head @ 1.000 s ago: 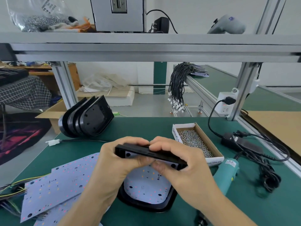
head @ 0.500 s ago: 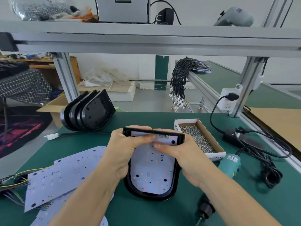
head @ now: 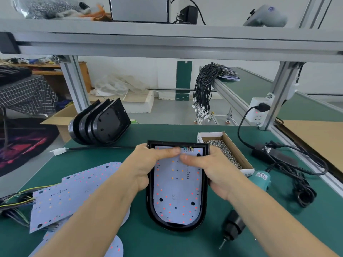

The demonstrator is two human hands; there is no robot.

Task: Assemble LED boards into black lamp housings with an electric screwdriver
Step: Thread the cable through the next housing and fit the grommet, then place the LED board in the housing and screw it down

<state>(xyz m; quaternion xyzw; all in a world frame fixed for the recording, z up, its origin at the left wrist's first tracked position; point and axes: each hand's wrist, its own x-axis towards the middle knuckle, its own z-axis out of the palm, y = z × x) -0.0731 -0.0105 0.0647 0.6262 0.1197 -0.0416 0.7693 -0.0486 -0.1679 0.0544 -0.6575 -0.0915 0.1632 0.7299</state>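
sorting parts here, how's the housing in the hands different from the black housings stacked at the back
The held housing lies flat, open side up; the stacked housings stand on edge. The held one has an LED board inside; the stack shows only black backs. Both hands grip the held one; nothing touches the stack. Same black rounded shape.

One view only: a wide-angle camera worn on the person's head, looking forward and down over the green bench [head: 185, 243]. It sits close to the work; both forearms enter from the bottom edge and the hands, left [head: 148, 164] and right [head: 209, 169], lie near frame centre. The aluminium shelf [head: 167, 36] crosses the upper frame, seen from slightly below. Beyond it the view reaches the far wall and floor. Straight edges bow toward the margins. No second view shares the scene.
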